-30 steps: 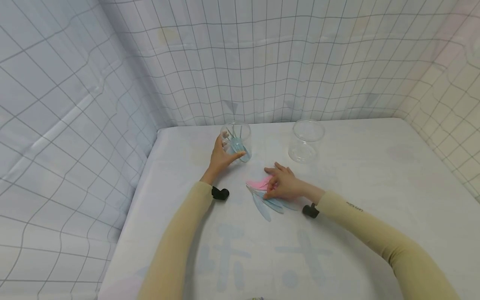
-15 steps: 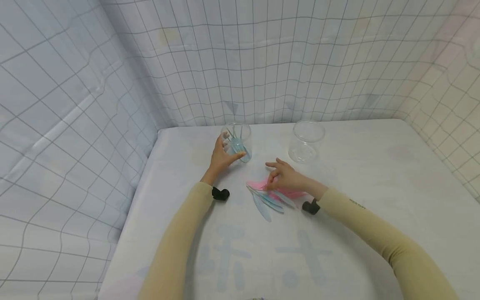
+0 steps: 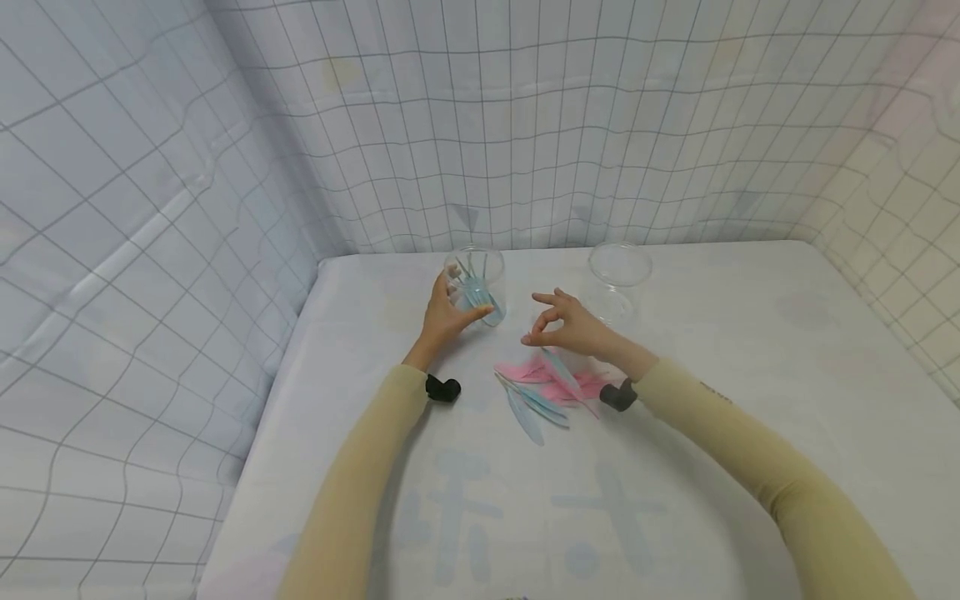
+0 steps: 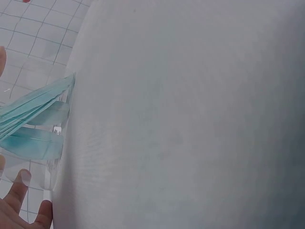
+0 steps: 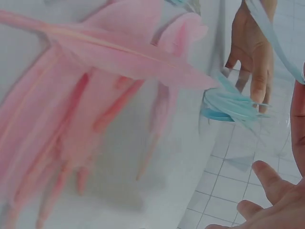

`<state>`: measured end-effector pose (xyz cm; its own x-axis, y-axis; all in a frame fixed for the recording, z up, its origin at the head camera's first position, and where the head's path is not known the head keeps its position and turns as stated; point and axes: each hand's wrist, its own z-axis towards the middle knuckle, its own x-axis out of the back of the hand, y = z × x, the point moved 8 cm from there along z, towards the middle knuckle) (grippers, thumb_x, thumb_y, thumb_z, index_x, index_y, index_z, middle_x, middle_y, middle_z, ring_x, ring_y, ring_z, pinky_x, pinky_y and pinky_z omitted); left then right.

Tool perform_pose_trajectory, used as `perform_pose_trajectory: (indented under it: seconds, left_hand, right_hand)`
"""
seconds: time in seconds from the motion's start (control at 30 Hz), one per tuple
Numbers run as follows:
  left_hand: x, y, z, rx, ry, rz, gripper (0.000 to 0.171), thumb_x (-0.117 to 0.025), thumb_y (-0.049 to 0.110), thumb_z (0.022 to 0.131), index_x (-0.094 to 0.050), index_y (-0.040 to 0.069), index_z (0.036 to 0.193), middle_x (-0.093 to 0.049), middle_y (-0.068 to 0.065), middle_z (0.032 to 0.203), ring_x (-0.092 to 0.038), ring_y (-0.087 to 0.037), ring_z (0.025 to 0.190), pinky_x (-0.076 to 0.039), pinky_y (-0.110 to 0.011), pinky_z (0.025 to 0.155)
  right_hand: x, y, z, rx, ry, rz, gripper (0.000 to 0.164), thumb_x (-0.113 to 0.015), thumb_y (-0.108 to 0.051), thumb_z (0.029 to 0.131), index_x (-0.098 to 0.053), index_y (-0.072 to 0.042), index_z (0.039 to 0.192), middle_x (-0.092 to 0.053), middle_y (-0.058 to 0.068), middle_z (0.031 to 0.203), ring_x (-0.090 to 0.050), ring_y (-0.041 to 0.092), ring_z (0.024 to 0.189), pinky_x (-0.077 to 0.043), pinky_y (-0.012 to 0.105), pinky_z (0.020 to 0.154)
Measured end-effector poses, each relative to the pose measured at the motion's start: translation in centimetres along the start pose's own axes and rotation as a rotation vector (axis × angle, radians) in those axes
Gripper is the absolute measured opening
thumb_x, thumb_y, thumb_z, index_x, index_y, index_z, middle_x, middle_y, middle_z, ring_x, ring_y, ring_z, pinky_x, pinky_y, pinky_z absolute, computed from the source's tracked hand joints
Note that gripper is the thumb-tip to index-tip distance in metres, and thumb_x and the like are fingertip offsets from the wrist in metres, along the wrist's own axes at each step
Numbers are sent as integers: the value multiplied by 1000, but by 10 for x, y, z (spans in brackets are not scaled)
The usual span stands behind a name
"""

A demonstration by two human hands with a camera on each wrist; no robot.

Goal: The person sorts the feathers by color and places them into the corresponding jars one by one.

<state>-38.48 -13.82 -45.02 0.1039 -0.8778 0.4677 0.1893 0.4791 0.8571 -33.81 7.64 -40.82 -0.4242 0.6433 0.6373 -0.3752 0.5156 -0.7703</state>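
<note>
My left hand grips a clear plastic jar with its thumb and fingers spread around it. Inside lean several blue feathers, quills up in the head view. Nearer the middle, my right hand pinches a single pale blue feather between thumb and index finger, other fingers stretched out; the feather trails below it. Beneath lies a loose pile of pink feathers, which fills much of the right wrist view. Several more blue feathers fan out on the table in front of them.
A second clear jar stands at the back right, behind my right hand, with no feathers visible in it. White grid-patterned fabric walls the table at the back and sides.
My right hand has risen from the pile and moved slightly away from me, lifting a pale blue feather and uncovering more pink feathers. The left hand stays on its jar.
</note>
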Motion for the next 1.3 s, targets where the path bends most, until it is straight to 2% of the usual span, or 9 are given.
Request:
perform_pose_trajectory:
  seconds: [0.27,0.43,0.7,0.9,1.13,1.3]
  left_hand:
    - [0,0,0,8,-1,3,99,-81,40,74,-20,18,149,-28,-10,149,-33,-35,132,-35,-49,101]
    - [-2,0,-1,16,-4,1,100,-81,40,74,-20,17,149,-28,-10,149,-34,-35,131,-36,-47,101]
    - [-2,-1,1,7,-6,4,99,-81,39,75,-19,17,150,-28,-9,149,-35,-34,131,-36,-46,101]
    - [0,-1,2,3,1,7,100,-81,40,75,-19,16,150,-29,-8,149,-34,-35,131,-35,-46,101]
    - [0,-3,2,22,5,24,99,-81,41,74,-20,16,149,-30,-9,148,-34,-35,131,-36,-46,101]
    - [0,-4,2,29,5,40,102,-81,44,73,-19,16,149,-29,-11,149,-34,-36,131,-36,-48,100]
  right_hand:
    - [18,-11,19,-35,89,117,26,-76,-37,81,-70,-12,81,-31,5,151,5,27,142,-4,62,106]
    - [29,-16,32,-42,184,163,29,-75,-39,82,-71,-10,85,-30,1,151,2,25,143,-3,59,107]
    - [43,-30,51,-9,334,205,33,-73,-42,83,-68,-9,83,-29,-4,151,-6,23,142,-9,57,108]
    - [51,-45,66,-5,428,244,34,-72,-43,83,-67,-9,86,-30,-5,151,-2,17,142,-6,57,108]
    - [60,-60,81,56,523,300,32,-73,-41,83,-66,-10,86,-31,-1,151,-5,19,142,-5,55,109]
    - [64,-65,89,67,614,315,31,-74,-40,83,-67,-10,85,-33,0,150,-7,15,141,-5,50,110]
